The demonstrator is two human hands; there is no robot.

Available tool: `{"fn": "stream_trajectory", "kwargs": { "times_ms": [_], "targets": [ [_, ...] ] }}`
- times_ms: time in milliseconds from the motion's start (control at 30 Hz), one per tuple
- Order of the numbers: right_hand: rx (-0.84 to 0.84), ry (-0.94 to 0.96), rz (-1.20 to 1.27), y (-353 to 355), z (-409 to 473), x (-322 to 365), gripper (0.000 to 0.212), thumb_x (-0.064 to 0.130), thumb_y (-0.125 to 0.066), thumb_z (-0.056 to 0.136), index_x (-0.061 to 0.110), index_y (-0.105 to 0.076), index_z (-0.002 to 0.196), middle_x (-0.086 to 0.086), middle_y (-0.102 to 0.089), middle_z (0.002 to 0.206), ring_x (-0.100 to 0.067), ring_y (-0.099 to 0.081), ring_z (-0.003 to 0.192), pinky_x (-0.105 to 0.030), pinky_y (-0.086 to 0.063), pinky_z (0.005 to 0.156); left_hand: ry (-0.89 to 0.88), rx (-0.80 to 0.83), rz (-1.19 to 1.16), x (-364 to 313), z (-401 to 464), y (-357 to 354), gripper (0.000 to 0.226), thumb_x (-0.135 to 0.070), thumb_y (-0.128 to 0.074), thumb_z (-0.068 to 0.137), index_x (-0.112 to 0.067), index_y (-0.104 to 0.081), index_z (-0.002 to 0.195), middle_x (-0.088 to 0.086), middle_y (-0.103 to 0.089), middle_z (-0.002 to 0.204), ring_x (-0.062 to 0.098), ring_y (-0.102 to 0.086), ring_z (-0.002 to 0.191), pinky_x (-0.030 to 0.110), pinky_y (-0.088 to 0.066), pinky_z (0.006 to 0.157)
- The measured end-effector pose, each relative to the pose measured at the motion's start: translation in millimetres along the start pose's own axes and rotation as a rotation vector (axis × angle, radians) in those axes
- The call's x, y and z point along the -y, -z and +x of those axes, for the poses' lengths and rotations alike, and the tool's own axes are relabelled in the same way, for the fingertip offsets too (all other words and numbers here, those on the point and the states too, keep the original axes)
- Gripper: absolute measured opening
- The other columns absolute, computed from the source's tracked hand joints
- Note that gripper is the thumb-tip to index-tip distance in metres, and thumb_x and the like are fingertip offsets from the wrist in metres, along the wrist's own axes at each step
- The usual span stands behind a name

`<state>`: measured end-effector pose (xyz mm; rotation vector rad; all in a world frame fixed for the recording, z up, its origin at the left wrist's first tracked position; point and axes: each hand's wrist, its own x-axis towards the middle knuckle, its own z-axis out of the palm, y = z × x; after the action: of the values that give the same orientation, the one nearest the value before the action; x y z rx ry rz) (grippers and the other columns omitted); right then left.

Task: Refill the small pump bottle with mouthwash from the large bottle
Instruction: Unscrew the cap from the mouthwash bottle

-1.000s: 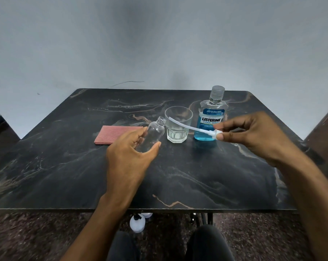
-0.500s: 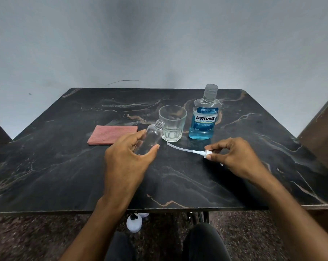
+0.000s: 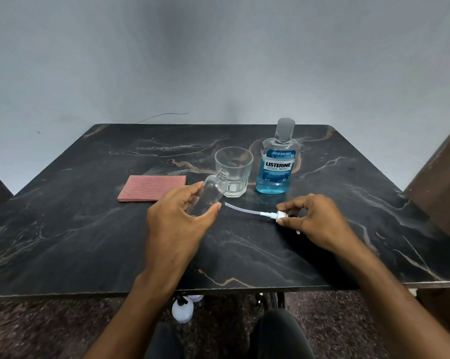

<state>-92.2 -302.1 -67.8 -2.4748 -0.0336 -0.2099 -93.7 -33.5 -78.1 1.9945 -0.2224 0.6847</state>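
My left hand grips the small clear bottle, which is empty, tilted and has no top on its threaded neck. My right hand pinches the white pump head; its long dip tube lies flat on the dark marble table, pointing left toward the small bottle. The large mouthwash bottle stands capped behind my right hand, with blue liquid filling roughly its lower third.
A clear drinking glass stands just behind the small bottle, left of the mouthwash bottle. A pink folded cloth lies left of the glass. A white bottle sits on the floor under the table's front edge.
My right hand has brought the pump head down from in front of the mouthwash bottle to the tabletop, so the tube now rests on the surface. The left hand has kept its hold.
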Motion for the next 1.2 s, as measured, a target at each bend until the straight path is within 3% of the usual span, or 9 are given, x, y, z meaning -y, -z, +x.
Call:
{"fn": "stream_trajectory", "kwargs": {
  "times_ms": [133, 400, 500, 633, 800, 900, 1033, 1133, 1200],
  "targets": [
    [0.019, -0.013, -0.014, 0, 1, 0, 0.034, 0.022, -0.087, 0.073, 0.022, -0.078, 0.106, 0.020, -0.066, 0.078, 0.012, -0.060, 0.073, 0.003, -0.038, 0.063, 0.004, 0.007, -0.015, 1, 1, -3, 0.056, -0.034, -0.091, 0.071, -0.027, -0.072, 0.124, -0.020, -0.072, 0.107, -0.007, -0.069, 0.098, 0.008, -0.052, 0.087],
    [0.061, -0.009, -0.010, 3, 1, 1, 0.043, 0.030, -0.089, 0.070, 0.026, -0.074, 0.110, 0.012, -0.072, 0.095, -0.002, -0.064, 0.089, -0.010, -0.044, 0.070, 0.040, 0.001, -0.081, 5, 2, -7, 0.059, -0.034, -0.092, 0.069, -0.028, -0.071, 0.123, -0.025, -0.071, 0.102, -0.006, -0.070, 0.095, 0.010, -0.053, 0.086],
    [-0.022, 0.017, 0.010, 13, 4, 6, 0.040, 0.033, -0.088, 0.070, 0.026, -0.075, 0.106, 0.011, -0.071, 0.097, -0.007, -0.064, 0.091, -0.009, -0.043, 0.070, 0.036, 0.003, -0.074, 5, 2, -7, 0.058, -0.035, -0.092, 0.069, -0.028, -0.072, 0.122, -0.023, -0.072, 0.101, -0.005, -0.070, 0.096, 0.013, -0.054, 0.086],
    [-0.177, 0.074, 0.139, 30, 12, 19, 0.029, 0.021, -0.088, 0.072, 0.018, -0.077, 0.099, 0.008, -0.070, 0.085, -0.016, -0.067, 0.084, -0.006, -0.045, 0.067, 0.035, -0.003, -0.089, 3, 3, -7, 0.057, -0.032, -0.093, 0.069, -0.028, -0.073, 0.121, -0.021, -0.073, 0.101, -0.006, -0.070, 0.095, 0.012, -0.055, 0.087],
    [-0.230, 0.104, 0.200, 40, 23, 32, 0.021, 0.017, -0.084, 0.077, 0.018, -0.076, 0.096, 0.010, -0.070, 0.082, -0.012, -0.067, 0.078, -0.016, -0.051, 0.068, 0.026, -0.008, -0.095, -1, 4, -8, 0.056, -0.029, -0.093, 0.069, -0.027, -0.073, 0.121, -0.021, -0.073, 0.102, -0.006, -0.070, 0.095, 0.011, -0.054, 0.086],
    [-0.315, 0.110, 0.237, 40, 30, 33, 0.016, 0.013, -0.081, 0.081, 0.022, -0.075, 0.092, 0.011, -0.070, 0.080, -0.009, -0.064, 0.073, -0.014, -0.052, 0.067, 0.011, -0.008, -0.104, -3, 2, -7, 0.057, -0.028, -0.093, 0.070, -0.028, -0.072, 0.122, -0.021, -0.072, 0.102, -0.007, -0.070, 0.096, 0.009, -0.054, 0.085],
    [-0.477, 0.064, 0.333, 40, 44, 36, 0.024, 0.010, -0.078, 0.082, 0.024, -0.071, 0.100, 0.009, -0.070, 0.090, -0.007, -0.063, 0.077, -0.033, -0.060, 0.075, -0.011, -0.018, -0.134, -6, 0, -6, 0.060, -0.025, -0.092, 0.070, -0.035, -0.066, 0.123, -0.024, -0.070, 0.103, -0.010, -0.067, 0.100, 0.006, -0.052, 0.085],
    [-0.530, 0.044, 0.309, 43, 59, 39, 0.050, 0.023, -0.084, 0.077, 0.023, -0.061, 0.122, 0.005, -0.063, 0.111, -0.007, -0.057, 0.090, -0.027, -0.055, 0.077, -0.004, -0.026, -0.153, -7, 1, -5, 0.059, -0.025, -0.092, 0.069, -0.038, -0.065, 0.120, -0.029, -0.070, 0.099, -0.011, -0.068, 0.098, 0.006, -0.052, 0.084],
    [-0.444, 0.005, 0.290, 46, 70, 42, 0.073, 0.030, -0.087, 0.072, 0.024, -0.051, 0.135, 0.001, -0.057, 0.125, -0.012, -0.055, 0.105, -0.028, -0.050, 0.086, 0.011, -0.025, -0.155, -7, 1, -4, 0.057, -0.026, -0.092, 0.069, -0.044, -0.066, 0.116, -0.031, -0.071, 0.097, -0.010, -0.069, 0.096, 0.006, -0.053, 0.082]
  ]
}}
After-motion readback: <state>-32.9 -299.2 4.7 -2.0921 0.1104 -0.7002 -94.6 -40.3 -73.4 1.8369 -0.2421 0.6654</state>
